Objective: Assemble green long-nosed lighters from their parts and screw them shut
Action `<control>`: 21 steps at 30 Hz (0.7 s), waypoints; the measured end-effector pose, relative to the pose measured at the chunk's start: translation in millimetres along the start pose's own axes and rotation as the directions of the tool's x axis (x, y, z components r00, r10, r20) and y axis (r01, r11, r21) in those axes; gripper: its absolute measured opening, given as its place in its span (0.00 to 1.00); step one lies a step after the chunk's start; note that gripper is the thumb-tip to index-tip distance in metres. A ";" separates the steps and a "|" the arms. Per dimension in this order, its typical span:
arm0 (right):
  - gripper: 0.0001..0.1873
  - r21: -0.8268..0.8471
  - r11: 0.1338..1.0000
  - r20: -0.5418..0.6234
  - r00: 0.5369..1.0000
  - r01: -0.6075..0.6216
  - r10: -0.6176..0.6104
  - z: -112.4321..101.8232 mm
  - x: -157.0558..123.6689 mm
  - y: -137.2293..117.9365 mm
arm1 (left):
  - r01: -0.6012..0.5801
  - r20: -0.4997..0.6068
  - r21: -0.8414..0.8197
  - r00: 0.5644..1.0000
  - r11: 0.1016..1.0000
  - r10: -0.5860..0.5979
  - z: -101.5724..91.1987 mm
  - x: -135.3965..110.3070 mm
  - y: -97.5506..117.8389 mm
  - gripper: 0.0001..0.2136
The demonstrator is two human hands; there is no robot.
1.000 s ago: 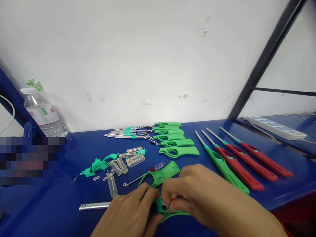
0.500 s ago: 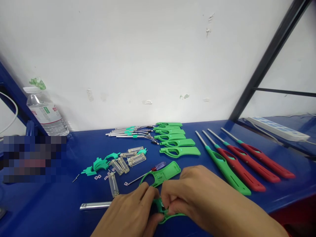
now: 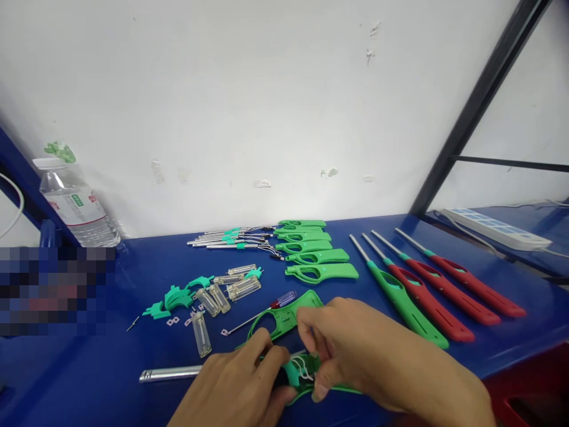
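Observation:
My left hand (image 3: pixel 235 379) is closed around an open green lighter shell half (image 3: pixel 300 392), low in the middle. From its left side sticks out a metal tube (image 3: pixel 171 373). A teal trigger (image 3: pixel 291 373) shows inside the shell beside my left fingertips. White wires (image 3: pixel 304 366) curl from there towards my right hand (image 3: pixel 355 350), whose thumb and fingers are bent together over the shell. What lies between those fingertips is hidden. Just behind are another green shell half (image 3: pixel 288 317) and a screwdriver (image 3: pixel 284 299) with a small plate at its tip.
Clear fuel tanks (image 3: pixel 201 335) and teal triggers (image 3: pixel 178 298) lie left. Further back are tube assemblies (image 3: pixel 231 238) with wires and several green shells (image 3: pixel 322 271). One green lighter (image 3: pixel 406 305) and red lighters (image 3: pixel 473 287) lie right. A water bottle (image 3: pixel 77 204) leans far left.
My right hand has shifted slightly right and lifted its fingers, uncovering the white wires and more of the teal trigger. My left hand keeps its hold. The view has drifted slightly.

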State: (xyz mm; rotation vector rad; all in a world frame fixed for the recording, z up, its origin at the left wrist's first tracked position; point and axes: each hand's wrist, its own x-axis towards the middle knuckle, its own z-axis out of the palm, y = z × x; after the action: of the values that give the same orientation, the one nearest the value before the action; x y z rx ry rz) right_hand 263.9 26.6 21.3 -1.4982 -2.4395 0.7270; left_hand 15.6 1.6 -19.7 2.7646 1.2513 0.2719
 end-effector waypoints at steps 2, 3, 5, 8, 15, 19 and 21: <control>0.28 0.000 0.998 0.033 0.998 -0.059 0.059 -1.2 2.4 -2.0 | -0.007 0.011 -0.001 1.000 1.000 0.007 -0.8 0.1 -0.1 0.14; 0.28 0.004 0.996 0.047 0.995 -0.086 0.086 -1.9 3.2 -3.6 | -0.007 0.014 0.000 1.000 1.000 0.007 -1.5 -0.1 -0.1 0.14; 0.27 0.010 0.993 0.068 0.990 -0.122 0.121 -2.9 3.8 -5.8 | -0.008 0.014 -0.002 1.000 1.000 0.008 -3.2 -0.8 0.2 0.13; 0.26 0.032 0.991 0.089 0.988 -0.129 0.126 -0.8 4.4 -3.5 | 0.002 0.003 -0.022 1.000 1.000 -0.001 -5.1 -0.8 0.8 0.12; 0.23 -0.002 1.000 0.027 0.999 0.020 -0.020 8.2 -6.6 1.5 | 0.017 0.012 -0.079 1.000 0.997 -0.016 -1.9 2.8 0.2 0.13; 0.17 -0.153 0.969 -0.128 0.968 0.197 -0.217 17.3 -32.6 3.8 | 0.039 0.022 -0.082 0.999 0.996 -0.038 -3.1 2.9 3.0 0.15; 0.10 -0.219 0.935 -0.215 0.921 0.280 -0.326 26.1 -42.8 12.0 | 0.053 0.025 -0.083 0.998 0.995 -0.051 -5.8 3.0 5.4 0.15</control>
State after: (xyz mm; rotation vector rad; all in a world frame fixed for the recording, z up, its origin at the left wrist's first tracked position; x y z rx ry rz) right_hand 283.0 -14.5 -3.2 -1.1389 -2.5118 0.2408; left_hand 20.3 0.3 -12.8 2.6537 1.2736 0.2813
